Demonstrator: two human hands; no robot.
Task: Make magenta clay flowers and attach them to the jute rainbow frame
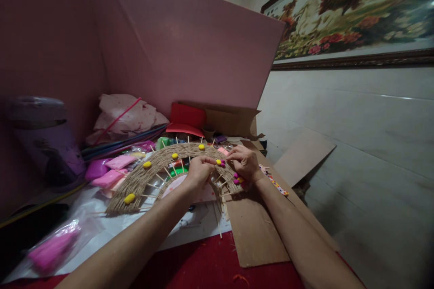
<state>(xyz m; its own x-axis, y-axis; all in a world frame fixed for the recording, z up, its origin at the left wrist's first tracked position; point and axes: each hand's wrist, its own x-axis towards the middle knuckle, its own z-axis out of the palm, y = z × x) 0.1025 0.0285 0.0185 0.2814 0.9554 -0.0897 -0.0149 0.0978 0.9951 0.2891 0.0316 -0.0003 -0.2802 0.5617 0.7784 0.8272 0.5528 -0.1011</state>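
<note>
A woven twine arch (159,165) with thin wooden sticks poking out along its edges lies before me. Yellow clay dots (147,164) sit spaced along its band. My left hand (200,172) grips the arch at its inner edge, forefinger reaching to a yellow dot with magenta clay bits (222,162) beside it. Over the right part of the arch, my right hand (244,162) is closed, its fingertips pinched together close to those bits; anything between them is hidden. Below it, another yellow and magenta clay cluster (238,179) is partly covered by the hand.
Pink clay packets (113,176) lie left of the arch, and a bagged pink lump (54,248) is nearer me. A purple container (49,144) stands at far left. Cardboard (256,230) lies under my right forearm. A red box (186,119) is behind the arch.
</note>
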